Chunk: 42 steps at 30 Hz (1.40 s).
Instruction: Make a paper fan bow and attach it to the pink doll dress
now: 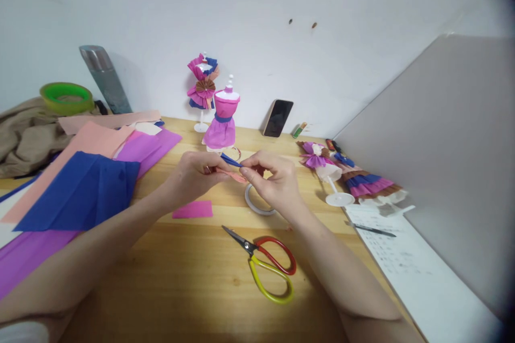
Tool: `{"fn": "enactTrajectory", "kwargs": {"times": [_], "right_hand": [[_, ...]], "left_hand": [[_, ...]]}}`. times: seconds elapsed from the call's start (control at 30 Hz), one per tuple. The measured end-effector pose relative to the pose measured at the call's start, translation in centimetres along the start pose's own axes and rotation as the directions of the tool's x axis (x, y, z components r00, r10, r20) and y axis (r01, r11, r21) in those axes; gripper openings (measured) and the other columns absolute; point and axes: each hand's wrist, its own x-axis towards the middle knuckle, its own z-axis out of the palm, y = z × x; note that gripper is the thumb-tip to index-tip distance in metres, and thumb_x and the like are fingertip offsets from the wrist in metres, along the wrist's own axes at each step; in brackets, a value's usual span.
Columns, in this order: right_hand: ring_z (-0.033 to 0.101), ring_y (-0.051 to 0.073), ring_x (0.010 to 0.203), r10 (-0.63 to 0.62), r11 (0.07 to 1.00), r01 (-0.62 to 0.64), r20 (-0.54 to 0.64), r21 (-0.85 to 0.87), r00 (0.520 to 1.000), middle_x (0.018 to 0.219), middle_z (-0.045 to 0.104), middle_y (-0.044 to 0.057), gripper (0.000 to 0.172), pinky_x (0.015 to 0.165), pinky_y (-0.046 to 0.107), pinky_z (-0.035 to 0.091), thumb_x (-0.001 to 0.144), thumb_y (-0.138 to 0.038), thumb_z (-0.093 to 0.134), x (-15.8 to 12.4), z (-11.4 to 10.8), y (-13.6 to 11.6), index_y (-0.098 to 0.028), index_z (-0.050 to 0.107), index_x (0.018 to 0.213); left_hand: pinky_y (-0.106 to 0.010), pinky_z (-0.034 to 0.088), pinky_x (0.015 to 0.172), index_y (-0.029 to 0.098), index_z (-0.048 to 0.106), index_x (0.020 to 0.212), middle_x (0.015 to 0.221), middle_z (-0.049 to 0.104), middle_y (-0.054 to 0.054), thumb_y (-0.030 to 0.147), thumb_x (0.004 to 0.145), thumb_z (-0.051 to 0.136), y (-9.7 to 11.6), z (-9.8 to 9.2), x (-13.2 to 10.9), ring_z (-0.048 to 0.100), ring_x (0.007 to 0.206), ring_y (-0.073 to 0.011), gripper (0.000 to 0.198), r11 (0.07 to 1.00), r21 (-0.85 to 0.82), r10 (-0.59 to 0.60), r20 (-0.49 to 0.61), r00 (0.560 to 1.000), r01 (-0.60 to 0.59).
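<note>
My left hand (pixel 195 174) and my right hand (pixel 279 179) meet over the middle of the table, both closed. Between their fingertips they pinch a folded blue crepe paper strip (pixel 230 160), with a peach crepe paper strip (pixel 234 174) just beneath it. Behind the hands stands a small white mannequin in a pink paper dress (pixel 222 128) with a blue waistband. A roll of white tape (pixel 250 204) lies under my right hand. Closer to me are scissors (pixel 250 247) with red and yellow handles, blades apart, and a pink paper piece (pixel 192 209).
Blue paper sheets (pixel 80 187), with peach and purple ones, spread across the left side near a green tape roll (pixel 44 97) and a bottle (pixel 105 80). A phone (pixel 278 118) leans on the wall. Dressed mannequins lie right, by a pen (pixel 374 230) on written paper (pixel 418 278).
</note>
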Motion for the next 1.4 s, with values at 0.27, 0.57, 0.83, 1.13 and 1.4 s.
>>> {"fn": "enactTrajectory", "kwargs": {"times": [0.27,0.57,0.83,1.13,1.4], "right_hand": [[0.054,0.013,0.058,-0.076,0.997,0.074,0.116,0.018,0.99,0.067,0.065,0.003,0.013,0.056,0.027,0.04,0.084,-0.015,0.061,0.2,-0.1,0.3,-0.016,0.067,0.072],[0.054,0.012,0.058,-0.007,1.0,0.008,0.167,-0.006,0.986,0.07,0.066,0.003,0.012,0.057,0.026,0.041,0.083,-0.016,0.06,0.1,0.0,0.5,-0.017,0.068,0.075],[0.052,0.012,0.056,0.062,0.998,-0.063,0.164,0.002,0.984,0.067,0.065,0.002,0.012,0.054,0.025,0.039,0.082,-0.017,0.059,0.1,0.3,0.5,-0.016,0.068,0.074],[0.052,0.011,0.056,0.004,1.0,-0.005,0.204,0.007,0.979,0.068,0.064,0.001,0.015,0.055,0.024,0.039,0.082,-0.012,0.056,-0.1,0.7,0.5,-0.018,0.067,0.074],[0.052,0.011,0.056,0.043,0.998,-0.054,0.203,0.045,0.978,0.065,0.063,0.001,0.014,0.055,0.024,0.04,0.082,-0.014,0.056,-0.2,1.1,0.7,-0.017,0.067,0.074]], "left_hand": [[-0.022,0.046,0.056,0.015,0.075,0.073,0.07,0.072,-0.005,0.022,0.074,0.069,-0.3,-0.4,0.4,0.061,0.063,-0.0141,0.01,0.976,-0.187,-0.105,0.049,0.993,0.113],[-0.022,0.048,0.062,0.015,0.073,0.071,0.074,0.075,-0.005,0.02,0.075,0.066,-0.1,-0.3,0.4,0.064,0.068,-0.0143,0.01,0.98,-0.165,-0.109,0.033,0.994,0.113],[-0.02,0.041,0.054,0.016,0.072,0.069,0.068,0.072,-0.001,0.022,0.074,0.066,-0.4,0.0,0.2,0.056,0.058,-0.0104,0.01,0.997,-0.043,-0.064,-0.039,0.997,0.062],[-0.021,0.046,0.057,0.017,0.072,0.072,0.067,0.071,-0.002,0.021,0.072,0.066,-1.2,0.1,0.1,0.061,0.062,-0.0135,0.007,0.995,-0.065,-0.086,-0.053,0.995,0.082],[-0.019,0.045,0.054,0.017,0.071,0.067,0.064,0.069,0.0,0.018,0.072,0.064,-0.9,-0.1,0.3,0.06,0.061,-0.012,0.008,0.996,-0.034,-0.079,-0.028,0.996,0.078]]}}
